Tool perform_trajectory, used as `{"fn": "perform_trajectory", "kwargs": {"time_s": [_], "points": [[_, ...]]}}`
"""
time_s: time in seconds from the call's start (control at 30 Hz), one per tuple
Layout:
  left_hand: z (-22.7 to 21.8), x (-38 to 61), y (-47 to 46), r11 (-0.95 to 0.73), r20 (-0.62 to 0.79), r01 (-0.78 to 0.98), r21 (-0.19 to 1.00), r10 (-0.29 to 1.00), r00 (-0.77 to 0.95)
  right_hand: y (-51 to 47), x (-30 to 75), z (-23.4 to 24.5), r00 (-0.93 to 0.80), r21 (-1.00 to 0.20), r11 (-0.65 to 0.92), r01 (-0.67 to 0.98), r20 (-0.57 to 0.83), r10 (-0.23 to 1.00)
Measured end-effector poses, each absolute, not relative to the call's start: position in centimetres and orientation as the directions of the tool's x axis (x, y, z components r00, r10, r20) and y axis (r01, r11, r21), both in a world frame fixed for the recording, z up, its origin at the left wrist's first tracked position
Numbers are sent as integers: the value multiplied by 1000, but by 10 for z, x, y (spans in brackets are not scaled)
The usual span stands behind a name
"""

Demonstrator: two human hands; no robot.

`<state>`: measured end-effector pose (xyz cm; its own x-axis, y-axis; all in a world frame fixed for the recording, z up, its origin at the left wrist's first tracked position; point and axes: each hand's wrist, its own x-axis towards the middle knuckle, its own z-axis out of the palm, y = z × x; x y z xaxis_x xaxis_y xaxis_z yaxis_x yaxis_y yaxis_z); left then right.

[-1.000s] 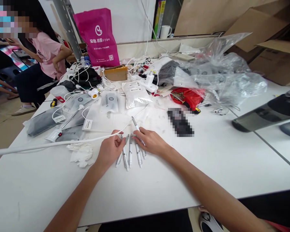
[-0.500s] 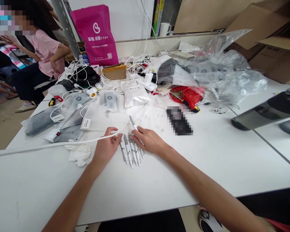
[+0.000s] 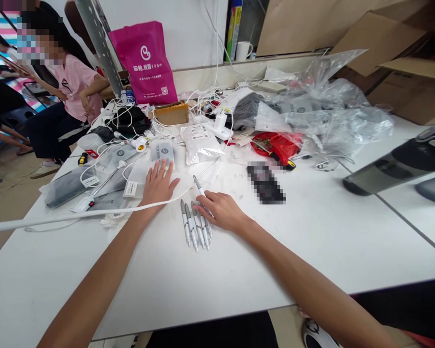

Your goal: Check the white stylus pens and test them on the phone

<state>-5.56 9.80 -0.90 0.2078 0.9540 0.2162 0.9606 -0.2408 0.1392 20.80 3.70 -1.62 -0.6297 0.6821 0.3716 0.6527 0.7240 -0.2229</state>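
Several white-and-grey pens [image 3: 195, 226] lie side by side on the white table [image 3: 239, 270]. My right hand [image 3: 221, 210] rests on the right side of that row, fingers curled over the pens' upper ends; one more pen [image 3: 198, 185] sticks out beyond the fingertips. My left hand [image 3: 159, 182] lies farther back with fingers stretched out flat on a translucent plastic pouch [image 3: 145, 174], just below a small grey packet [image 3: 163, 152]. A white cable [image 3: 76, 217] passes under my left wrist.
Behind lie tangled white cables, a silver foil bag [image 3: 199, 142], a red bag [image 3: 279, 145], crumpled clear plastic [image 3: 329, 116], a pink bag [image 3: 145, 60] and a blurred dark device [image 3: 266, 182]. A crumpled tissue [image 3: 110, 220] lies left. A person in pink sits at far left.
My left hand has left the pens and reached forward onto the plastic pouch, opening flat. The pens now lie gathered in a tight row under my right hand.
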Motion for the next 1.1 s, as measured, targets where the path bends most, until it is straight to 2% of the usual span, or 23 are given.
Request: {"fn": "perform_trajectory", "kwargs": {"time_s": [0.1,0.4,0.57,0.67,0.8,0.87,0.97,1.1], "points": [[-14,-59,119,-174,153,979,107,976,157,36,208,-13,-640,-212,718,663,336,691],[-13,-65,125,-177,218,980,88,964,154,38,209,-12,-634,-215,714,666,342,694],[-15,-61,124,-194,258,971,140,954,153,37,209,-13,-636,-225,714,663,334,696],[-17,-53,111,-251,320,935,250,933,165,36,208,-12,-643,-220,723,655,341,686],[-22,-31,70,-316,315,783,535,935,162,35,206,-15,-649,-197,738,645,370,665],[-24,-19,48,-342,330,693,635,931,158,35,205,-18,-650,-195,745,638,382,657],[-26,-6,26,-327,303,601,730,942,144,34,203,-21,-657,-197,755,625,389,646],[-27,0,21,-316,292,552,772,947,133,34,202,-22,-664,-198,772,604,410,625]]}}
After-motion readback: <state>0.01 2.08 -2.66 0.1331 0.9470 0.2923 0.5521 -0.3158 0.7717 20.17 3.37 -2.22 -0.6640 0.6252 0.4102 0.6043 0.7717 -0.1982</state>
